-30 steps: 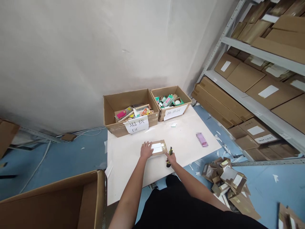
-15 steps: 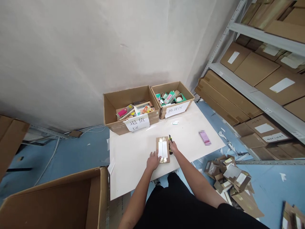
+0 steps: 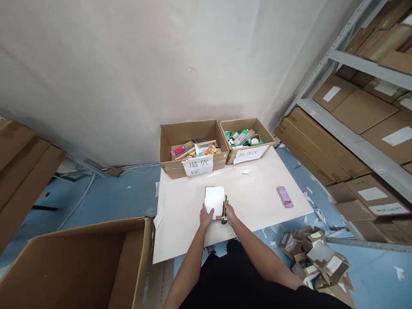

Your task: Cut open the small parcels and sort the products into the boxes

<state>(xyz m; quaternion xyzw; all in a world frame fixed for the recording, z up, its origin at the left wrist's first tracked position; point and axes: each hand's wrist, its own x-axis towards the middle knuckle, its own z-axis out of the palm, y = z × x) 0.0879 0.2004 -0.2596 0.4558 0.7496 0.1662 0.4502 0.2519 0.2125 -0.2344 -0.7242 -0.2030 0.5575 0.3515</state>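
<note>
On the white tabletop in front of me lies a small flat cardboard box, a large white label covering most of its upper face. My left hand grips its lower left edge, thumb over the label and fingers along the side. At the box's right edge, my right hand is closed around a black and yellow utility knife. The knife lies lengthwise beside the box, and I cannot tell whether its blade is out.
Two open cartons with handwritten signs, a left one and a right one, hold mixed small packages. A blurred pink item lies on the table. Lower left stands a large open carton; flattened boxes litter the floor beside shelving.
The small box has been turned over: its taped face showed before, its white-labelled face shows now. My left hand has shifted to its edge. The knife stays in my right hand.
</note>
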